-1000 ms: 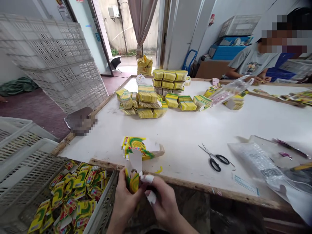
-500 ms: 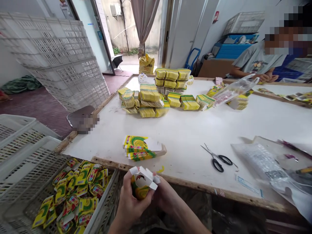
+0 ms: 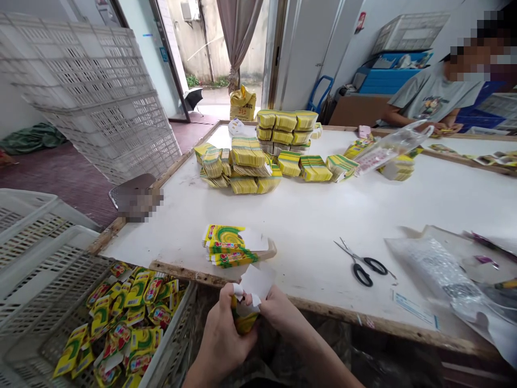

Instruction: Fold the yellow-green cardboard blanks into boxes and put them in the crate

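Observation:
A small yellow carton (image 3: 244, 322) with white inner flaps is held at the table's near edge. My left hand (image 3: 224, 328) wraps round its body, thumb in front and fingers behind. With closed fingers, my right hand (image 3: 277, 312) grips the raised white flap (image 3: 257, 281) at the carton's top. Just beyond my hands lies a fanned stack of flat yellow-and-green cartons (image 3: 230, 245). Down to the left, a white crate (image 3: 177, 323) contains many filled yellow packs (image 3: 135, 307), several with red-and-white labels showing. What is inside the held carton is mostly hidden by fingers.
Black-handled scissors (image 3: 363, 264) lie open on the white table (image 3: 307, 226). Bundled cartons (image 3: 246, 156) are piled toward the back. Clear plastic wrap (image 3: 440, 269) covers the right side. Tall white crates (image 3: 105, 102) stand left. A co-worker (image 3: 436, 102) sits at the far right.
The carton's white flap now stands up and out. My right hand has come up from behind the carton onto this flap, while my left hand keeps its hold.

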`<control>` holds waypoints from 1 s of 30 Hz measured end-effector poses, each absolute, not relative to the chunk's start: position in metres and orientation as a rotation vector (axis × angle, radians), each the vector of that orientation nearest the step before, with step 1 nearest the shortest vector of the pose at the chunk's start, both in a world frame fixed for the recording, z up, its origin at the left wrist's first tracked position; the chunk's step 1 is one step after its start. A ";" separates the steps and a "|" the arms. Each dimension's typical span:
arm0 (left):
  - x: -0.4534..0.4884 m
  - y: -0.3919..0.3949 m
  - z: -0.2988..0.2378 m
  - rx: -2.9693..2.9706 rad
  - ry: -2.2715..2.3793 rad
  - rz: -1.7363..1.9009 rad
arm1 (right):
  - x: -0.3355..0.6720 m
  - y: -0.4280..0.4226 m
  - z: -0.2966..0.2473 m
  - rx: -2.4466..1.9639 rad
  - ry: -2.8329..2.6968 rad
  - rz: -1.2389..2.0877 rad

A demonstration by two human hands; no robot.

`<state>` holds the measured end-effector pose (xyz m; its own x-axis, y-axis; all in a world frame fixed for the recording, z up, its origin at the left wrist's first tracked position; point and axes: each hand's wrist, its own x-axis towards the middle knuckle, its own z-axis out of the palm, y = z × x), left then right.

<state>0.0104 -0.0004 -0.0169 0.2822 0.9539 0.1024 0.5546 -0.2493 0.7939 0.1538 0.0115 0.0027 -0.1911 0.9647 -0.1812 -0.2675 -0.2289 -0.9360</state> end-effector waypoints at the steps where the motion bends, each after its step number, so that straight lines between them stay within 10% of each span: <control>1: 0.009 0.002 -0.016 1.896 1.353 0.739 | 0.154 0.009 0.003 -1.076 -1.083 1.532; 13: 0.007 0.008 -0.023 1.998 1.473 0.779 | 0.161 -0.002 -0.015 -1.148 -1.598 0.840; 30: -0.011 0.020 0.010 1.997 1.466 0.731 | 0.177 0.013 -0.003 -1.109 -1.855 0.909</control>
<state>-0.0115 0.0199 0.0104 0.2571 0.9608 0.1034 0.6609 -0.2529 0.7066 0.1773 0.0130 -0.0035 -0.3187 0.9130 0.2546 0.3580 0.3647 -0.8596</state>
